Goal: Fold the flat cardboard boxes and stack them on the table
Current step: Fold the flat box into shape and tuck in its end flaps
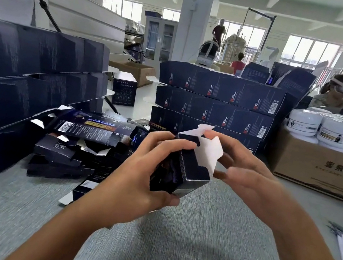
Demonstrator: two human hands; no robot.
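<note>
Dark box (191,170) gripped by curled fingers of left hand (143,166), right hand (249,178) pinching its white flap (210,152), above grey table (191,248)

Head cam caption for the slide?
Mid-fold: left hand grips box, right hand pinches its white flap.

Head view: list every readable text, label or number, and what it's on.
Brown carton: four large Chinese characters, perhaps "温泉药浴"; stylised, unsure.
Flat box pile: barcode and Chinese print, too blurred.
Stacked dark boxes: red labels, vertical print, too small.
White jars: labels too small.
Held box: nothing legible.
</note>
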